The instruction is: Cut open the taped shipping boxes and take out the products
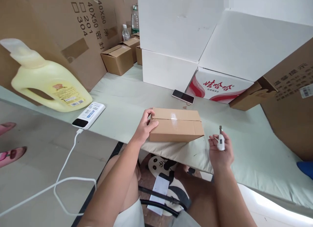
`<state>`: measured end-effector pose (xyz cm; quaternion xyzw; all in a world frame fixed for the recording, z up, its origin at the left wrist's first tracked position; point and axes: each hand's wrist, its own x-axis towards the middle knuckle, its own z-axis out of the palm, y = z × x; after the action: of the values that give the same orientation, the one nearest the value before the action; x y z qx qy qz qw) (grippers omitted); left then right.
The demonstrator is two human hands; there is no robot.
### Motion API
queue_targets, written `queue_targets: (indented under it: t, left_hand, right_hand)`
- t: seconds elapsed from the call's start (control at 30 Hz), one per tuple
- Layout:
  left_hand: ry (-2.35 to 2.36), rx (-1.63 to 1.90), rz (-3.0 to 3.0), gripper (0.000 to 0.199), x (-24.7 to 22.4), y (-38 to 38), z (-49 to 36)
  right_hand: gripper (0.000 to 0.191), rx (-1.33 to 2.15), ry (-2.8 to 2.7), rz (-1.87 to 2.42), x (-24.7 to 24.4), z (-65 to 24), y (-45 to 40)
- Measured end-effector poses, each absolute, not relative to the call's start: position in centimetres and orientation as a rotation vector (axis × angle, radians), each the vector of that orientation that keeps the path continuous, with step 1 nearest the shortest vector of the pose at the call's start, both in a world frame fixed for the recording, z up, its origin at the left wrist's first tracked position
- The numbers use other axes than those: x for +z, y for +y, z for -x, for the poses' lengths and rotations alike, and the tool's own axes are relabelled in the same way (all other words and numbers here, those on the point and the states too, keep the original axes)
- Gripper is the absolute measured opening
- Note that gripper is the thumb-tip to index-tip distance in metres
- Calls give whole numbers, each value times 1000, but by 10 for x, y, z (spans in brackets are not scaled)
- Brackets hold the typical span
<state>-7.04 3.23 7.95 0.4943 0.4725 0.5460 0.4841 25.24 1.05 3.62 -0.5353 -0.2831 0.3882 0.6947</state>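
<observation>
A closed brown cardboard box [176, 124] lies near the front edge of the covered table, a shiny piece of clear tape across its top seam. My left hand [144, 127] grips its left end, thumb on top and fingers round the far corner. To the right of the box, apart from it, my right hand [222, 153] is turned palm up. It holds a small white tool [221, 143] with a narrow metal tip pointing away from me; its exact kind is unclear.
Behind the box lies a phone [183, 96], before white cartons [168, 68]. At left stand a yellow detergent jug [52, 80] and a white power bank [89, 115] with a cable [70, 152]. Small cardboard boxes [118, 59] sit at the back; an open carton [254, 95] is at right.
</observation>
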Motion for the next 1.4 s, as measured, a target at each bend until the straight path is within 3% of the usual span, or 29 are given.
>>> queue_targets:
  t: [0.23, 0.4, 0.6, 0.87, 1.27, 1.4]
  left_hand:
    - [1039, 1241, -1114, 60, 86, 33, 72]
    - [1030, 1217, -1107, 59, 85, 32, 74]
    - [1043, 1180, -1119, 55, 88, 30, 74]
    - [1044, 1234, -1198, 41, 81, 32, 74]
    - [1034, 1278, -1159, 40, 78, 33, 73]
    - [1051, 1286, -1126, 41, 78, 35, 72]
  right_hand:
    - [17, 654, -756, 1060, 107, -229, -4]
    - [26, 809, -1202, 1080, 147, -188, -4]
    - [15, 820, -1340, 1197, 134, -163, 5]
    - [15, 752, -1660, 1346, 146, -154, 11]
    - [13, 619, -1793, 1337, 149, -154, 10]
    - [12, 622, -1611, 1351, 147, -149, 13]
